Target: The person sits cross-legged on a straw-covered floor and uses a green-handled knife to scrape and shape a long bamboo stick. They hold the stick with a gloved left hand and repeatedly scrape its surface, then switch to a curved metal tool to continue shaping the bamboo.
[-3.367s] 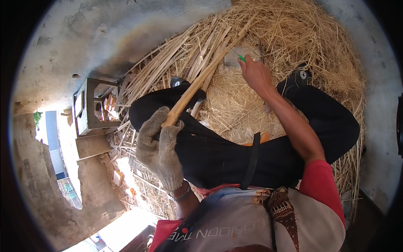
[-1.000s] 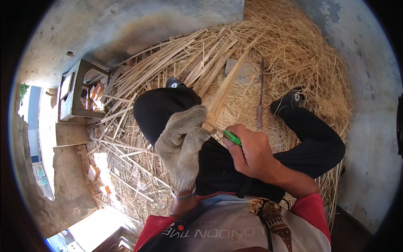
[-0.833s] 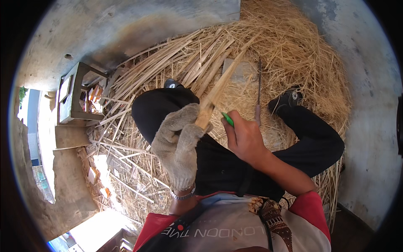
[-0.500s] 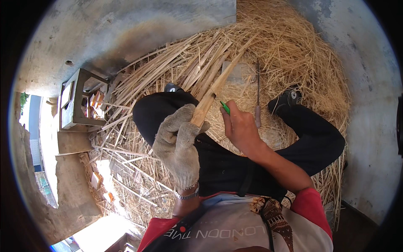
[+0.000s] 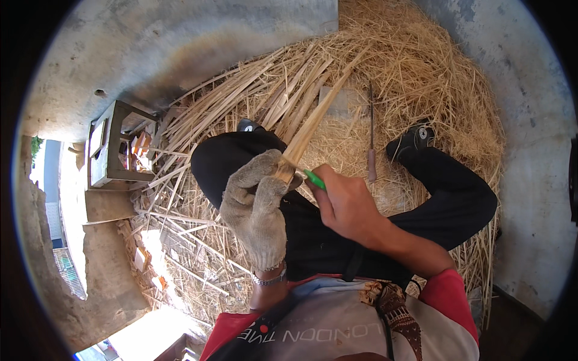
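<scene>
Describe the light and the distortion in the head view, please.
Head view: daylight on the gloved left hand, the right hand and the straw pile; a blown-out white patch at lower left; fisheye bends the concrete wall; black corners ring the picture.

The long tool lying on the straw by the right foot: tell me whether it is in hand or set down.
Set down. The long tool lies on the straw, clear of both hands.

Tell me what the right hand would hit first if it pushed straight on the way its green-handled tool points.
Most likely the bamboo strip gripped in the gloved left hand: the right hand aims its green-handled tool up-left at the strip's lower end. Depth is unclear.
</scene>
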Available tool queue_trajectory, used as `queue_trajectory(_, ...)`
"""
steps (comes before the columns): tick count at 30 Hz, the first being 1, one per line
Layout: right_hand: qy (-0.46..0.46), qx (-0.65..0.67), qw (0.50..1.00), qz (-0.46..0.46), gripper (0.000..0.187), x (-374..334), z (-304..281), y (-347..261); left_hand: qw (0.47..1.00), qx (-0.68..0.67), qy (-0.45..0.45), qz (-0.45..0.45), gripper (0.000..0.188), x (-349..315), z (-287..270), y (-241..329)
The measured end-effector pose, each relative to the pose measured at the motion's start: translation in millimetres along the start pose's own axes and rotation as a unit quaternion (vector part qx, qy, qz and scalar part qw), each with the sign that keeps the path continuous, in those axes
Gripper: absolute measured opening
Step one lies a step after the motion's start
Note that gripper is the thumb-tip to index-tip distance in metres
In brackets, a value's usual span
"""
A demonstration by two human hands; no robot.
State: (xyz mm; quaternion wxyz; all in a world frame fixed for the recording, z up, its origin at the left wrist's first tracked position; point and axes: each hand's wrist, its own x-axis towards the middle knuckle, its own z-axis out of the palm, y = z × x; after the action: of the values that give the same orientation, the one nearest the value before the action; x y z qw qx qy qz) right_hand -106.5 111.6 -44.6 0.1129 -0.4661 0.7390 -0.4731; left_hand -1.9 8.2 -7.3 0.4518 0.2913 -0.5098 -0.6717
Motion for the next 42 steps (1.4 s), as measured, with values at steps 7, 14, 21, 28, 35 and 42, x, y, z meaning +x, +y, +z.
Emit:
queue_trajectory(7,0.003,-0.036,0.998,-0.055,0.018,12,9,5,0.999,0.016,-0.008,0.050,0.025,15,-8,-4)
queue_trajectory(14,0.021,-0.020,0.999,-0.042,0.021,8,12,-13,1.000,0.014,0.004,0.028,0.029,4,-8,-8)
queue_trajectory(21,0.009,-0.040,0.998,-0.055,0.017,15,8,-13,0.999,0.003,0.006,0.043,0.028,7,-10,-6)
queue_trajectory(28,0.054,-0.001,0.997,-0.053,0.013,2,13,-6,0.999,-0.024,-0.006,0.033,0.025,4,-13,-11)
queue_trajectory(35,-0.001,-0.057,0.996,0.068,0.017,16,4,19,1.000,-0.028,0.001,0.011,0.025,1,-3,-2)
queue_trajectory(42,-0.006,-0.009,1.000,-0.029,0.015,-4,-8,-26,0.998,0.027,-0.033,0.035,0.032,0,-12,-9)
